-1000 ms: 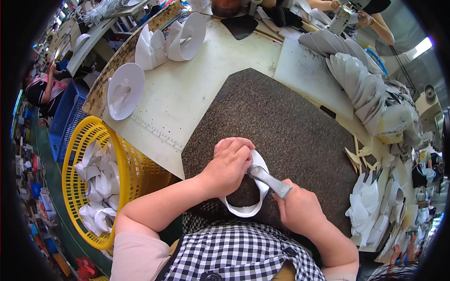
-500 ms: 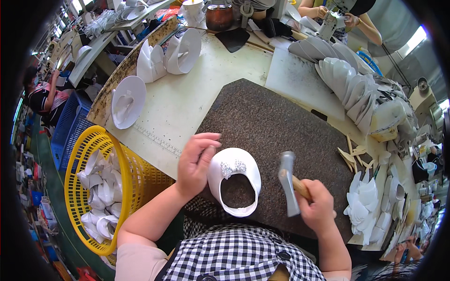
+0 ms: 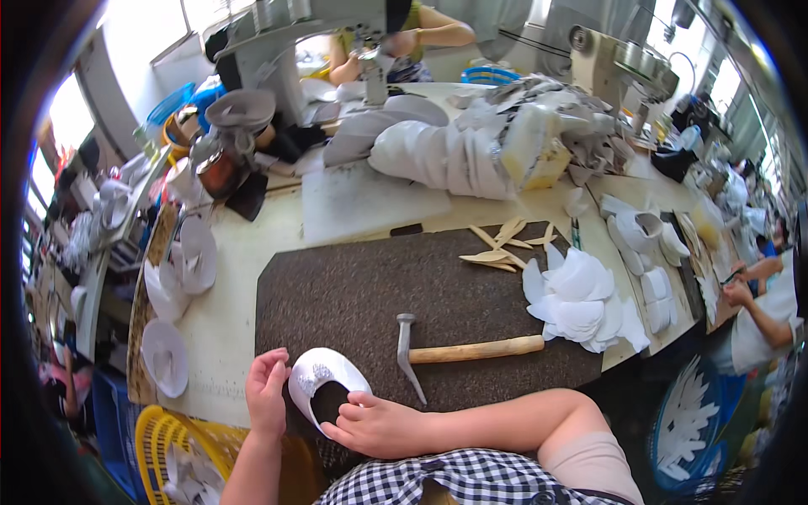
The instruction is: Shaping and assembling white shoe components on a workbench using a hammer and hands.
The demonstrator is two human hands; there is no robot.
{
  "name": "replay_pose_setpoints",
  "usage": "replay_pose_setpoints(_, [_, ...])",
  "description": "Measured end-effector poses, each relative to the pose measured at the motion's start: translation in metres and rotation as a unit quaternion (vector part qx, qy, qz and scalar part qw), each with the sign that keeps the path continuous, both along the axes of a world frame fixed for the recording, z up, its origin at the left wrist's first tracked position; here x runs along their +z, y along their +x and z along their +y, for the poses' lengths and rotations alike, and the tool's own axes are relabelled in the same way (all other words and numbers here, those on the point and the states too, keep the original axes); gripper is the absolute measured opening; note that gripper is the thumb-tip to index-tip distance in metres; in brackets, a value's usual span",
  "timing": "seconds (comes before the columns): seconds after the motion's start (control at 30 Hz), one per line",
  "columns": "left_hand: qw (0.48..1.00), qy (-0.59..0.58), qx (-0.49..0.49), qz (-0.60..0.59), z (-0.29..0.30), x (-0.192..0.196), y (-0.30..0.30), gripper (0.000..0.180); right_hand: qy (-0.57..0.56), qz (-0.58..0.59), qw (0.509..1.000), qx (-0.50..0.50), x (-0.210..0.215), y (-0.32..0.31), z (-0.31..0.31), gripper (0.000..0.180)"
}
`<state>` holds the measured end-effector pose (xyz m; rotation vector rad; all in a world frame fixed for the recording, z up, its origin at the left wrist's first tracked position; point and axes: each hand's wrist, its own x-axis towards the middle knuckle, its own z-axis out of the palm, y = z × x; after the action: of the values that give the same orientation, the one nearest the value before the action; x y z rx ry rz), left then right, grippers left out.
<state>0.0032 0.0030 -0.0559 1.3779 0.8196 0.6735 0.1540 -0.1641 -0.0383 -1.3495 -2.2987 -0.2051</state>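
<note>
A white shoe upper point(image 3: 333, 364) with a glittery bow-shaped ornament is at the near left edge of the dark stone-like slab point(image 3: 337, 282). Its open middle shows the dark surface below. My right hand point(image 3: 379, 427) reaches across from the right and pinches the rim of the upper at its near right side. Just left of the upper, my left hand point(image 3: 268, 391) is raised with fingers loosely bent and apart, holding nothing. On the slab rests a hammer point(image 3: 471, 349), its metal head toward the upper and its wooden handle pointing right.
White cut pieces point(image 3: 576, 295) and pale wooden-looking slips point(image 3: 502, 246) lie on the slab's right part. White uppers point(image 3: 165, 358) stand along the table's left edge. A yellow basket point(image 3: 151, 442) is at lower left. Stacked pieces point(image 3: 438, 156) fill the back; another person works at right point(image 3: 762, 299).
The hammer has left my right hand and lies on the slab. That hand has moved left onto the upper's rim. The view has swung toward the right.
</note>
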Motion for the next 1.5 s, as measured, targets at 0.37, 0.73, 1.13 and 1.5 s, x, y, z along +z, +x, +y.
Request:
replay_pose_setpoints(0.37, [0.988, 0.15, -0.028, -0.006, 0.027, 0.018, 0.062, 0.009, 0.177, 0.266, 0.905, -0.28, 0.055, 0.207, -0.029, 0.022])
replay_pose_setpoints(0.73, [0.509, 0.776, -0.372, 0.004, -0.013, 0.031, 0.379, 0.039, 0.079, 0.343, 0.805, -0.478, -0.011, 0.354, -0.083, 0.021])
replay_pose_setpoints(1.13, [0.469, 0.859, -0.183, -0.091, 0.029, 0.014, 0.418, 0.041, 0.058, 0.059, 0.907, -0.412, -0.024, 0.379, -0.065, 0.009])
replay_pose_setpoints(1.5, [0.522, 0.817, -0.208, -0.127, 0.035, 0.017, 0.404, 0.038, 0.093, 0.002, 0.935, -0.341, -0.011, 0.385, -0.087, 0.021])
